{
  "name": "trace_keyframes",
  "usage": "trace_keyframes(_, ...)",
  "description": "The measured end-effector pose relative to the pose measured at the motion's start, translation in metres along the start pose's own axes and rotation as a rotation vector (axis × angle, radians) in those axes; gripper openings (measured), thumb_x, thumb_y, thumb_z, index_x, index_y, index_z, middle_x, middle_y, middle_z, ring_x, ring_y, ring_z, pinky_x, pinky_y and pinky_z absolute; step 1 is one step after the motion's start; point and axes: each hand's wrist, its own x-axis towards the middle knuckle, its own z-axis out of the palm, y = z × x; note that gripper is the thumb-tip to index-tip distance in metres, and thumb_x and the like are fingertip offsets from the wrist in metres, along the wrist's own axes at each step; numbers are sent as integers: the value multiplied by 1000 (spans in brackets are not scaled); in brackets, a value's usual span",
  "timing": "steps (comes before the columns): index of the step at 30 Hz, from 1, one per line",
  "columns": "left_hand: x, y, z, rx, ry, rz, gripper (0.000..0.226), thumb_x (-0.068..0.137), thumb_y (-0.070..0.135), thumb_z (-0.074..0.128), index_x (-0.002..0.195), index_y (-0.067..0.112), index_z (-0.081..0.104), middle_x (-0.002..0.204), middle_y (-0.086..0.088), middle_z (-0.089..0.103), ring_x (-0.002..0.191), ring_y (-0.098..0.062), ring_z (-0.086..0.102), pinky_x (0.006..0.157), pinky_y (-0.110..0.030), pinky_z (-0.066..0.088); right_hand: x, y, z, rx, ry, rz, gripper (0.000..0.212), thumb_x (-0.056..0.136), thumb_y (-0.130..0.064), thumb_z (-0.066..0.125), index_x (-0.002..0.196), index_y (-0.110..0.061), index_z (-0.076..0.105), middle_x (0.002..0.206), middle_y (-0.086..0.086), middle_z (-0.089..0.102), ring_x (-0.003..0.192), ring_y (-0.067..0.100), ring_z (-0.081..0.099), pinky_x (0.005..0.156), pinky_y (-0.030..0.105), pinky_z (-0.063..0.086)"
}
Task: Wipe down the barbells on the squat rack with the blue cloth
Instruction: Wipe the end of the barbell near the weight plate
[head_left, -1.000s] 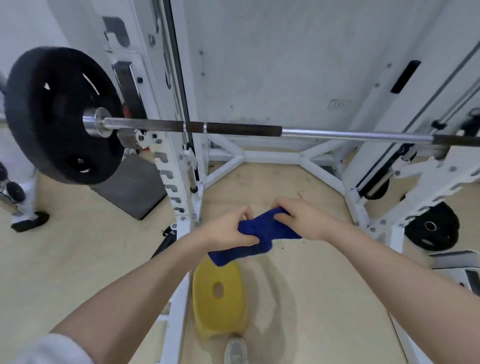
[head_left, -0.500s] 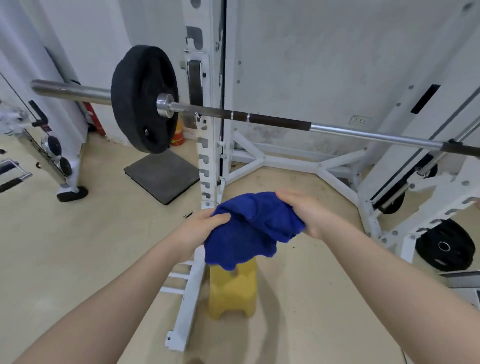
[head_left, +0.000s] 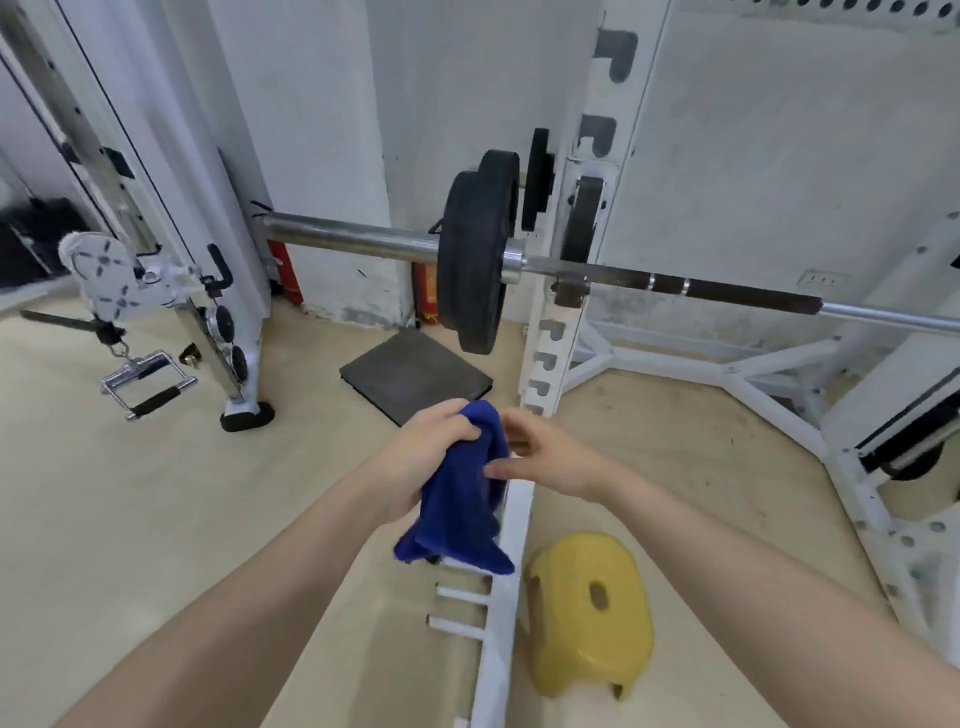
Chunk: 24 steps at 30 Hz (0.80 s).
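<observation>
Floor (head_left: 156, 519) lies open at nine o'clock — left hand (head_left: 426, 457) clamps the blue cloth (head_left: 457, 499), right hand (head_left: 545, 457) loose-fingered beside it; one barbell (head_left: 727, 291) at twelve, two plates (head_left: 475, 260), one yellow stool (head_left: 592, 613).

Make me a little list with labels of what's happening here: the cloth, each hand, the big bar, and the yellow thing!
cloth: blue cloth, bunched, hanging down
left hand: left hand grips the cloth's top
right hand: right hand beside the cloth, fingers loose, thumb near it
bar: barbell resting on the white squat rack, black plates on it, not yet touched
yellow thing: yellow stool on the floor
</observation>
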Motion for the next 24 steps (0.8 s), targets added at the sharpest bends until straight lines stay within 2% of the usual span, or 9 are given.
trace_keyframes(4, 10, 17, -95, 43, -1, -8, 27, 89, 9, 47, 73, 22, 64, 80, -6, 63, 78, -21, 57, 71, -33, 44, 62, -38, 43, 4, 62, 51, 24, 97, -20, 45, 116, -11, 56, 113, 9, 64, 102, 21, 60, 94, 40, 47)
trace_keyframes(7, 16, 23, -153, 161, -46, -51, 9, 88, 14, 56, 89, 18, 64, 92, -7, 66, 85, -22, 61, 75, -33, 49, 92, -56, 58, 24, 217, 180, 29, 99, -22, 37, 111, -6, 58, 108, 21, 62, 85, 23, 57, 77, 39, 47)
trace_keyframes(9, 25, 21, -186, 370, -79, -84, 23, 83, 20, 65, 105, 19, 57, 103, -7, 65, 93, -21, 62, 79, -32, 50, 112, -68, 60, 55, 260, 255, 30, 98, -25, 39, 107, -7, 61, 104, 18, 65, 87, 24, 59, 80, 39, 47)
trace_keyframes(11, 36, 22, -212, 464, -81, -93, 40, 81, 25, 69, 115, 26, 48, 107, -5, 62, 96, -22, 61, 76, -29, 49, 134, -80, 58, 213, 339, 307, 26, 96, -25, 44, 99, -8, 65, 96, 15, 67, 87, 24, 60, 84, 39, 46)
trace_keyframes(14, 58, 26, -237, 450, -33, -3, 14, 87, 27, 61, 100, 25, 56, 95, 0, 65, 85, -18, 62, 67, -24, 46, 168, -101, 58, 659, 395, 452, 20, 91, -30, 54, 92, -12, 64, 84, 9, 68, 83, 24, 61, 81, 38, 46)
trace_keyframes(16, 77, 32, -250, 509, 27, 42, 11, 92, 27, 54, 86, 20, 61, 83, 0, 66, 76, -18, 61, 65, -27, 47, 194, -115, 58, 909, 355, 407, 25, 90, -30, 54, 97, -8, 63, 85, 10, 67, 81, 25, 62, 77, 36, 48)
trace_keyframes(18, 103, 39, -265, 515, 73, 70, 18, 94, 26, 49, 95, 14, 62, 94, -6, 68, 86, -22, 62, 78, -38, 51, 221, -126, 52, 1021, 335, 301, 25, 90, -28, 52, 97, -5, 62, 86, 12, 65, 80, 25, 61, 75, 36, 48)
trace_keyframes(21, 146, 62, -292, 537, 174, 157, 27, 95, 18, 46, 121, 17, 55, 112, 5, 56, 101, -10, 51, 86, -26, 41, 267, -146, 34, 1068, 399, 179, 10, 88, -17, 55, 94, -10, 59, 86, 12, 63, 76, 26, 60, 71, 37, 49)
trace_keyframes(24, 188, 89, -327, 557, 193, 197, 28, 95, 16, 47, 122, 16, 55, 117, 5, 56, 104, -7, 48, 86, -21, 34, 327, -172, 13, 978, 570, 93, 8, 89, -13, 57, 93, -20, 57, 88, 8, 61, 80, 25, 59, 71, 36, 50)
